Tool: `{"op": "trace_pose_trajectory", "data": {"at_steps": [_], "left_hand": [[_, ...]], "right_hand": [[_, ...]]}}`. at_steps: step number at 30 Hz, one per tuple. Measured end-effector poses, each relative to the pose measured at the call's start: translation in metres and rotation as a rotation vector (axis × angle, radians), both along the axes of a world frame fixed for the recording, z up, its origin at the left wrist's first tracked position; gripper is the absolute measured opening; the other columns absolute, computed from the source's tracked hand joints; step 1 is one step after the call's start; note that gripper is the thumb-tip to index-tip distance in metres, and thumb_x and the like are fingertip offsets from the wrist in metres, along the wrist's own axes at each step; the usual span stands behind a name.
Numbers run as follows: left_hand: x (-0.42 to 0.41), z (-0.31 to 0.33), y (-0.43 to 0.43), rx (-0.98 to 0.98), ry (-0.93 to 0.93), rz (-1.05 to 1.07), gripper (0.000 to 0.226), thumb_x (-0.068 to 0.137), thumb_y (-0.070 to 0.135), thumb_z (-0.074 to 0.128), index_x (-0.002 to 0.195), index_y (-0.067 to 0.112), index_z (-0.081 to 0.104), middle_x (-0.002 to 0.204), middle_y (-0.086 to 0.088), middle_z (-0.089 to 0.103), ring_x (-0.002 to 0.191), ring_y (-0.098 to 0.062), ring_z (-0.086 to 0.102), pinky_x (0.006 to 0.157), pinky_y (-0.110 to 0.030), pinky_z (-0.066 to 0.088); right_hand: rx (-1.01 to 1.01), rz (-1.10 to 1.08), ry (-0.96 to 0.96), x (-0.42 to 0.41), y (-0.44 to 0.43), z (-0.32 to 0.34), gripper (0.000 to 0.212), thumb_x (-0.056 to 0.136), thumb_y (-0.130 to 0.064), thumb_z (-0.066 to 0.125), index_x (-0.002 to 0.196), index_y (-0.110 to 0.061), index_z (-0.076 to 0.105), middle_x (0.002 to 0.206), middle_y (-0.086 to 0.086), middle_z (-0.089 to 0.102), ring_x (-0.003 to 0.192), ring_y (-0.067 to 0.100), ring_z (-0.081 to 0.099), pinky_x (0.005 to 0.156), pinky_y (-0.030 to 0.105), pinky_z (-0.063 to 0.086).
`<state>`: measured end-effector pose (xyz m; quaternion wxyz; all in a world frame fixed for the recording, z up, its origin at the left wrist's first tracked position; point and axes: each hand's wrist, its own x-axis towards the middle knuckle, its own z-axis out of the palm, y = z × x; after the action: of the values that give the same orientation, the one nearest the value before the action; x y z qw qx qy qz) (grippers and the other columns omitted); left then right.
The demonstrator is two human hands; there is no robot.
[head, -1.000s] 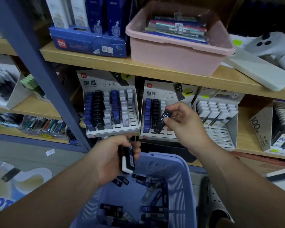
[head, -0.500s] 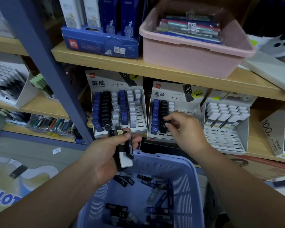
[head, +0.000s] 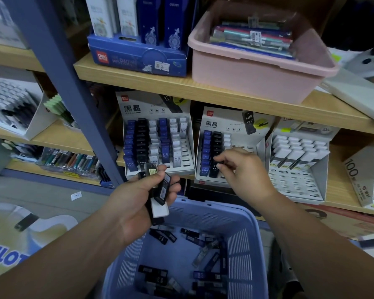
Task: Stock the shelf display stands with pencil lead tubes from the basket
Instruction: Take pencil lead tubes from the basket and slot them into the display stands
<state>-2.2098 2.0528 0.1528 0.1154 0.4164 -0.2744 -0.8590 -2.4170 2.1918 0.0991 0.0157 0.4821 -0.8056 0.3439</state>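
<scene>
Your left hand (head: 136,201) is clenched around a bundle of lead tubes (head: 161,187), mostly dark ones with one white-capped end sticking out below your fingers. The bundle sits upright in your palm, just above the far rim of the basket (head: 253,234).

Your right hand (head: 244,171) reaches to the middle display stand (head: 231,126). Its thumb and forefinger pinch the top of a black tube (head: 214,169), which stands in the front slot of the stand's black column. A blue column sits just to the left of it, and a few white tubes fill the top of the next column. The slots further right in that stand are bare.

The left display stand (head: 158,104) holds blue, black and white tubes in nearly full columns. The right display stand (head: 298,180) holds white tubes in its upper rows.

The basket is purple and slotted, and loose tubes (head: 160,275) lie scattered flat on its floor, well below both hands.

On the shelf (head: 203,91) above the stands sits a pink tub (head: 246,80) holding pens.
</scene>
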Motion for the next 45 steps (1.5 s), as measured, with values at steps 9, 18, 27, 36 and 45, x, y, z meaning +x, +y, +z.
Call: {"op": "trace_pose_trajectory", "data": {"at_steps": [9,18,27,36,45], "left_hand": [[-0.003,-0.004,-0.003,0.027,0.031,-0.038,0.028,0.100,0.005,0.049,0.123,0.009,0.064,0.111,-0.019,0.073,0.064,-0.019,0.067,0.057,-0.027,0.057],[-0.006,0.002,0.004,-0.070,0.064,-0.172,0.038,0.087,-0.003,0.059,0.122,0.012,0.066,0.109,-0.014,0.075,0.071,-0.017,0.066,0.070,-0.029,0.052],[-0.013,-0.003,0.018,-0.265,-0.032,-0.245,0.066,0.057,0.002,0.078,0.121,0.019,0.069,0.093,-0.006,0.075,0.079,-0.019,0.066,0.079,-0.031,0.048],[-0.038,-0.001,0.037,-0.222,-0.025,-0.333,0.036,0.081,0.004,0.074,0.117,0.003,0.069,0.092,-0.010,0.075,0.068,-0.014,0.069,0.053,-0.024,0.052],[-0.056,-0.002,0.043,-0.064,-0.017,-0.291,0.026,0.099,0.007,0.052,0.123,0.004,0.060,0.104,-0.013,0.076,0.070,-0.017,0.067,0.064,-0.028,0.055]], "right_hand": [[0.060,0.007,0.011,-0.002,0.003,-0.009,0.026,0.083,0.001,0.075,0.102,-0.017,0.079,0.095,-0.003,0.066,0.081,0.012,0.064,0.080,0.032,0.057],[0.032,-0.077,-0.584,0.037,-0.012,0.038,0.009,0.093,-0.027,0.070,0.097,-0.024,0.077,0.078,-0.005,0.068,0.066,0.005,0.060,0.064,0.018,0.051],[0.119,-0.033,-1.032,0.067,-0.010,0.049,0.013,0.082,-0.026,0.083,0.088,-0.015,0.078,0.074,-0.001,0.070,0.063,0.008,0.060,0.060,0.025,0.051],[0.045,-0.070,-1.183,0.037,0.010,0.056,0.006,0.086,-0.012,0.076,0.092,-0.012,0.074,0.078,0.004,0.074,0.068,0.013,0.068,0.061,0.024,0.051],[-0.237,-0.412,-0.660,-0.053,0.032,0.048,0.019,0.087,0.000,0.073,0.084,-0.018,0.066,0.086,0.014,0.073,0.069,0.019,0.071,0.069,0.030,0.060]]}}
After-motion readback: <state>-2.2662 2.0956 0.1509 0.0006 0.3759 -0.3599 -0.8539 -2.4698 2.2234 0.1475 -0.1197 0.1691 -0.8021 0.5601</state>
